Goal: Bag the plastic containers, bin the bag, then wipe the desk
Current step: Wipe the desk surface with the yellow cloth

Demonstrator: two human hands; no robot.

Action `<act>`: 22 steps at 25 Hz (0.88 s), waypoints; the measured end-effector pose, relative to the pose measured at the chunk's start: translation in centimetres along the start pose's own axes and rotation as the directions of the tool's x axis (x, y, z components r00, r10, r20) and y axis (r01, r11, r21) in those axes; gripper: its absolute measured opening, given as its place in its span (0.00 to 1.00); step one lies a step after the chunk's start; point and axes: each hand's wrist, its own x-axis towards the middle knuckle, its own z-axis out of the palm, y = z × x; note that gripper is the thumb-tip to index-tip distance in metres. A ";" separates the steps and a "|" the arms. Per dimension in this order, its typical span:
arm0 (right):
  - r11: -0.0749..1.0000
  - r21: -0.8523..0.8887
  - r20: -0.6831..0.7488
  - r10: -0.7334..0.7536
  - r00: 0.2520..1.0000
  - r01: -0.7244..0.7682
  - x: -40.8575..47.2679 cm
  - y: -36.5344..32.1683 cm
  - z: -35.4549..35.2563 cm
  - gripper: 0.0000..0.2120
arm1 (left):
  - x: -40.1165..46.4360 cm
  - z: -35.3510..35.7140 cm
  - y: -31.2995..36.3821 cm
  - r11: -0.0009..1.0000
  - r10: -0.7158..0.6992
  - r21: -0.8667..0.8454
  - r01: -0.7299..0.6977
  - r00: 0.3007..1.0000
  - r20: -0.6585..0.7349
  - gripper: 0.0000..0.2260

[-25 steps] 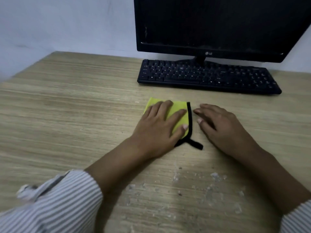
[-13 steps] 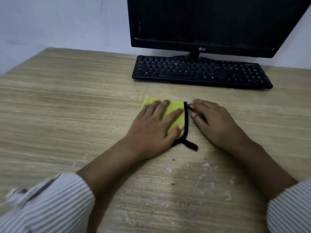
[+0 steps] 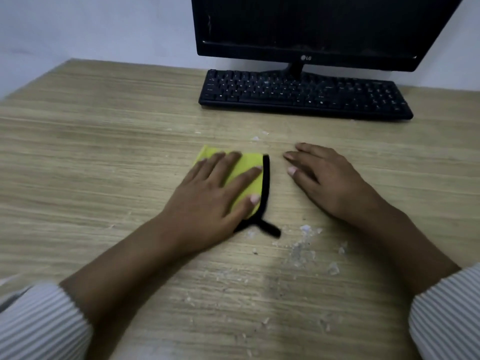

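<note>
Your left hand (image 3: 207, 193) presses flat on the yellow cloth (image 3: 249, 175); your right hand (image 3: 327, 180) rests flat on the surface (image 3: 104, 157) just beside it, crumbs (image 3: 304, 245) nearby.

A wood-grain table (image 3: 104, 157) is seen, with a folded yellow cloth (image 3: 249, 175) with black edging laid flat near its middle. A black keyboard (image 3: 304, 94) and a monitor (image 3: 311, 29) are set at the far edge. Pale crumbs (image 3: 301, 245) are scattered over the near part.
</note>
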 end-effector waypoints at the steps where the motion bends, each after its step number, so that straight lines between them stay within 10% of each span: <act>1: 1.000 -0.001 0.003 -0.008 1.000 0.008 -0.4 0.3 -0.1 0.21 | -2.1 -0.3 0.0 0.999 0.043 -0.006 -0.044 0.999 -0.007 0.29; 7: 0.998 -0.037 -0.037 -0.059 0.998 0.058 -1.3 -0.1 -0.3 0.20 | 0.2 -0.6 -4.0 0.979 -0.203 -0.007 0.203 0.979 -0.016 0.34; 14: 0.997 0.049 -0.058 -0.064 0.996 0.067 -2.5 1.4 -1.4 0.15 | -2.8 -0.1 4.9 0.996 0.080 -0.039 -0.079 0.997 0.018 0.29; 22: 0.995 0.081 -0.134 0.066 0.989 -0.055 -2.5 3.4 -1.8 0.13 | 8.1 1.2 4.6 0.991 -0.127 -0.038 0.128 0.991 0.045 0.28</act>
